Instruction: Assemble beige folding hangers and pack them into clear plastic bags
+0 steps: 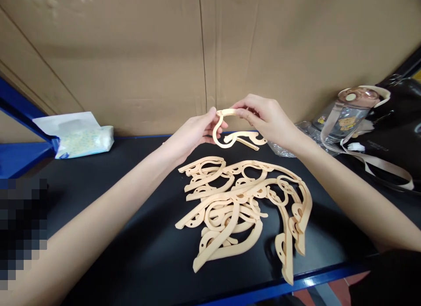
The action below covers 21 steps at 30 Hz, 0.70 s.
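Observation:
My left hand [194, 132] and my right hand [265, 117] both pinch a small curved beige hook piece [219, 126], held up above the black table [131, 196]. The left fingers grip its lower curve, the right fingers its upper bar. Just behind it on the table lies another beige scroll-shaped piece [245, 138]. Below my hands sprawls a pile of several beige curved, scroll-cut pieces [243, 205], overlapping each other.
A pack of tissues [79, 137] lies at the back left by a blue shelf post [23, 117]. A clear bottle [348, 115] with a strap and a black bag [394, 135] sit at the right. Brown cardboard [164, 55] forms the back wall. A blue rim [296, 286] edges the table front.

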Motion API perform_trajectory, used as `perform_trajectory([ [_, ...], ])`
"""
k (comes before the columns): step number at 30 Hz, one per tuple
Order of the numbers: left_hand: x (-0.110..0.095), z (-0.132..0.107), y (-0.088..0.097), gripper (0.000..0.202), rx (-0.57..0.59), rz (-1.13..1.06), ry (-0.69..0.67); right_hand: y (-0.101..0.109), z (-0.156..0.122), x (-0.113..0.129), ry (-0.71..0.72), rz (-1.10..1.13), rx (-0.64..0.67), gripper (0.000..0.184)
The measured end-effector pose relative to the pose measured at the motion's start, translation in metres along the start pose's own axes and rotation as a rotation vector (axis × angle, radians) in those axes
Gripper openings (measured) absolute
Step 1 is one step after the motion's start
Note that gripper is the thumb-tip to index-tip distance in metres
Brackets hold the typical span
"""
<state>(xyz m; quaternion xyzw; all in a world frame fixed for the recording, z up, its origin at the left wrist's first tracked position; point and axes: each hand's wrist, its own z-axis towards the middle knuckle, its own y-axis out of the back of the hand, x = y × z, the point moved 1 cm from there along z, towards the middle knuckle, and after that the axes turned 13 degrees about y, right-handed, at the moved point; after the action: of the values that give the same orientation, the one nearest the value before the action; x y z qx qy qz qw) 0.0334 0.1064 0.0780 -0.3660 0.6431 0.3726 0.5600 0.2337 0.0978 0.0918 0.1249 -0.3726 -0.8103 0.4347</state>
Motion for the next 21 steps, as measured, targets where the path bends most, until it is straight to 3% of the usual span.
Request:
perform_trajectory([
  [6,0.0,-0.002,-0.006,0.034,-0.03,-0.004,0.001,0.0,-0.003,0.012,0.15,-0.552,0.167,0.028],
  [9,0.001,-0.008,-0.018,0.036,-0.018,-0.006,0.055,-0.002,-0.006,0.016,0.271,-0.67,0.264,0.025],
  [12,0.006,-0.01,-0.031,0.037,-0.023,0.028,0.078,-0.006,-0.009,0.016,0.295,-0.632,0.349,0.022],
  [16,0.017,-0.015,-0.042,0.037,-0.151,0.14,0.017,-0.013,-0.012,0.009,0.184,-0.526,0.445,0.022],
  [19,0.023,-0.02,-0.044,0.033,-0.211,0.239,-0.032,-0.012,-0.01,-0.004,-0.007,-0.314,0.375,0.02],
  [21,0.024,-0.015,-0.04,0.031,-0.212,0.292,-0.035,-0.008,-0.008,-0.015,-0.198,-0.013,0.243,0.022],
])
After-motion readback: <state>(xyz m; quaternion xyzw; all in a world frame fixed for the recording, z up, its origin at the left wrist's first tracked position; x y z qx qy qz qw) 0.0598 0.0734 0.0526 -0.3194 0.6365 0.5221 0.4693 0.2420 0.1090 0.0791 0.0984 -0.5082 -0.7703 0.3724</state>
